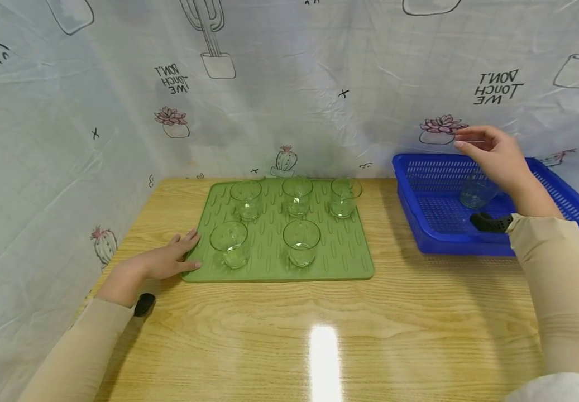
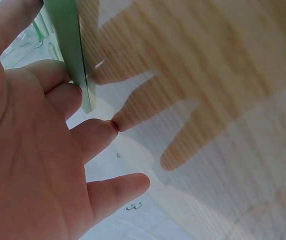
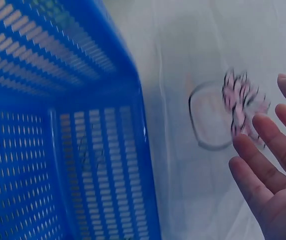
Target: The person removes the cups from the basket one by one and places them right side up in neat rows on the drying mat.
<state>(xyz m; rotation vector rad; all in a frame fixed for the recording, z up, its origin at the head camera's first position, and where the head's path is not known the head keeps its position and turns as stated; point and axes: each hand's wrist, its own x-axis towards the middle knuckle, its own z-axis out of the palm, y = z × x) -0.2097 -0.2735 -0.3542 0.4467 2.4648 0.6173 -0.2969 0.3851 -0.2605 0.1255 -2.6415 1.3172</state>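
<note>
A green ribbed mat lies on the wooden table with several clear glasses on it. Three of them, such as the middle glass, form the back row; a left glass and a right glass stand in front. My left hand rests at the mat's left edge with fingers spread and fairly straight. Above the blue plastic basket my right hand is raised, its fingers loosely bent and holding nothing. Another clear glass sits inside the basket, partly hidden by the right forearm.
A pale curtain printed with potted plants hangs behind the table and along its left side. The basket stands at the table's back right, to the right of the mat. A bright light reflection lies on the table front.
</note>
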